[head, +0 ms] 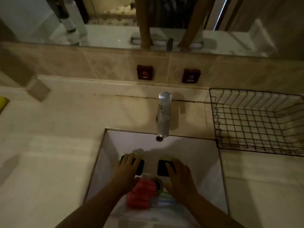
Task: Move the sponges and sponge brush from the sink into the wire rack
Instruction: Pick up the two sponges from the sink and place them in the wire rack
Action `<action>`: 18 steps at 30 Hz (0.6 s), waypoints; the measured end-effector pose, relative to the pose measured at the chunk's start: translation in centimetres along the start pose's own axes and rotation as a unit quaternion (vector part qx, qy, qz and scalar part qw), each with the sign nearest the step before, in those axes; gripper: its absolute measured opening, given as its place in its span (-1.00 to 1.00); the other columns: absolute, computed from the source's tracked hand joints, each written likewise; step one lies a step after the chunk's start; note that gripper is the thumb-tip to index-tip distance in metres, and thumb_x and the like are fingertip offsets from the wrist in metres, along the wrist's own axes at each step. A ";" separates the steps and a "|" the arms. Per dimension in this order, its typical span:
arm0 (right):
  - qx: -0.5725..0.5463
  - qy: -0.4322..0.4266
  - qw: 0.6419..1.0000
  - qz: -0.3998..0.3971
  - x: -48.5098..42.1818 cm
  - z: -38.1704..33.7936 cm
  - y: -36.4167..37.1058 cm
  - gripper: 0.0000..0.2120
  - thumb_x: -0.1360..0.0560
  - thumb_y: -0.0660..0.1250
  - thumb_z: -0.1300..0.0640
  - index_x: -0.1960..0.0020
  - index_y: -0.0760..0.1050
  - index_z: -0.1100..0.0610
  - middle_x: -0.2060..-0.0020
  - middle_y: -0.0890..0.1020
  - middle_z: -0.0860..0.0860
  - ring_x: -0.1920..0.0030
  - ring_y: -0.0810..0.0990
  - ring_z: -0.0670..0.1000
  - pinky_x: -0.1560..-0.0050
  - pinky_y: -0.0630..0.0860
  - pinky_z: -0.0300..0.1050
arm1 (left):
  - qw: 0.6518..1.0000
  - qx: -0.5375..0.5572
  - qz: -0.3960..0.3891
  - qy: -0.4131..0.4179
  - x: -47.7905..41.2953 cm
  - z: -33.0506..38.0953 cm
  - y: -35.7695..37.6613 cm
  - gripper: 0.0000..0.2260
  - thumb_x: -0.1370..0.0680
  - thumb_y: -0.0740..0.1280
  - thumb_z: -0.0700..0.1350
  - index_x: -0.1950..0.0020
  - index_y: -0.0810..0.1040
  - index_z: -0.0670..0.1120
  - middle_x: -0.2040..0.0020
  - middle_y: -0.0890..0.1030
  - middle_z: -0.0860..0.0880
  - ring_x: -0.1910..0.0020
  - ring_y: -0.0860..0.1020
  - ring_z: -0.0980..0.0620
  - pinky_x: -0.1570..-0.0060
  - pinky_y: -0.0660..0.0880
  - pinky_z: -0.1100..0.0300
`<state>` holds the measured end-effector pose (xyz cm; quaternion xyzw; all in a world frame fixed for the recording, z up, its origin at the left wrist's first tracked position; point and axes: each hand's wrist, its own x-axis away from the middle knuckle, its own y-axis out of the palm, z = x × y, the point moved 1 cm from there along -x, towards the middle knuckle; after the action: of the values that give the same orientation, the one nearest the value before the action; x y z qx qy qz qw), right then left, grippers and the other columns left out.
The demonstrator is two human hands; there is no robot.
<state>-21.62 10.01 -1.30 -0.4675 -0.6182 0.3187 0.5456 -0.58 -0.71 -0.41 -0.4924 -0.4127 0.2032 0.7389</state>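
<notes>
Pale worktop (57,162) all round, white sink (189,148) sunk in it, dark wire rack (256,120) standing right of the tap. Down in the sink, left hand (126,170) lies flat, fingers spread over one dark sponge (139,165); right hand (181,176) likewise covers the second sponge (162,168). Neither lifted. Between the wrists lies the ribbed pink-red sponge brush (141,193).
</notes>
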 end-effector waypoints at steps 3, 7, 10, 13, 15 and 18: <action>0.004 -0.001 1.000 0.020 -1.7 1.0 1.6 -0.26 -0.41 0.45 -0.13 -0.47 0.32 0.18 -0.43 0.39 0.23 -0.44 0.32 0.29 -0.37 0.28 0.41 | 0.999 -0.022 -0.019 -0.029 -1.7 -0.6 0.9 -0.26 -0.52 0.38 0.09 -0.58 0.08 -0.01 -0.57 0.12 -0.12 -0.53 0.09 -0.15 -0.43 0.22 -0.16; -0.021 -0.001 1.000 0.005 -3.2 1.1 2.8 -0.26 -0.47 0.37 -0.12 -0.52 0.21 0.15 -0.46 0.32 0.20 -0.48 0.24 0.24 -0.46 0.12 0.36 | 0.999 -0.027 -0.031 -0.036 -2.2 -1.9 2.6 -0.17 -0.49 0.43 0.05 -0.60 -0.01 0.02 -0.59 0.03 -0.09 -0.54 0.03 -0.18 -0.42 0.23 -0.19; -0.021 0.002 0.999 0.036 -3.7 0.8 3.0 -0.28 -0.21 0.62 -0.03 -0.29 0.53 0.21 -0.17 0.62 0.20 -0.19 0.60 0.25 -0.17 0.49 0.36 | 0.999 -0.013 -0.028 -0.032 -2.5 -2.8 3.3 -0.14 -0.46 0.47 -0.02 -0.61 0.02 0.01 -0.59 0.06 -0.07 -0.55 0.04 -0.17 -0.39 0.26 -0.19; -0.005 0.004 0.998 0.066 -4.3 0.4 3.3 -0.33 -0.06 0.68 0.10 -0.15 0.62 0.20 -0.01 0.68 0.17 -0.03 0.68 0.21 0.00 0.60 0.28 | 1.000 -0.013 -0.016 -0.019 -2.9 -2.8 3.9 -0.16 -0.39 0.53 -0.11 -0.58 0.17 -0.06 -0.56 0.22 -0.11 -0.52 0.19 -0.20 -0.27 0.39 -0.18; -0.010 0.018 0.998 0.066 -4.7 0.4 3.8 -0.38 -0.12 0.64 0.18 -0.17 0.61 0.20 -0.02 0.67 0.16 -0.05 0.66 0.21 -0.02 0.60 0.24 | 1.000 -0.020 -0.012 -0.018 -3.3 -2.9 4.4 -0.22 -0.43 0.48 -0.13 -0.57 0.17 -0.07 -0.55 0.22 -0.10 -0.51 0.20 -0.19 -0.24 0.43 -0.14; -0.027 0.031 0.998 0.047 -4.9 0.5 4.4 -0.42 -0.26 0.54 0.22 -0.27 0.53 0.17 -0.14 0.62 0.16 -0.16 0.60 0.23 -0.13 0.54 0.25 | 1.000 0.006 -0.001 -0.019 -3.8 -3.1 4.4 -0.30 -0.50 0.41 -0.11 -0.56 0.14 -0.06 -0.52 0.22 -0.07 -0.47 0.20 -0.14 -0.24 0.44 -0.09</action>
<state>-21.28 7.07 -7.23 -0.5204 -0.5865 0.3127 0.5362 0.20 -3.26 -6.46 -0.4837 -0.4264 0.2140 0.7338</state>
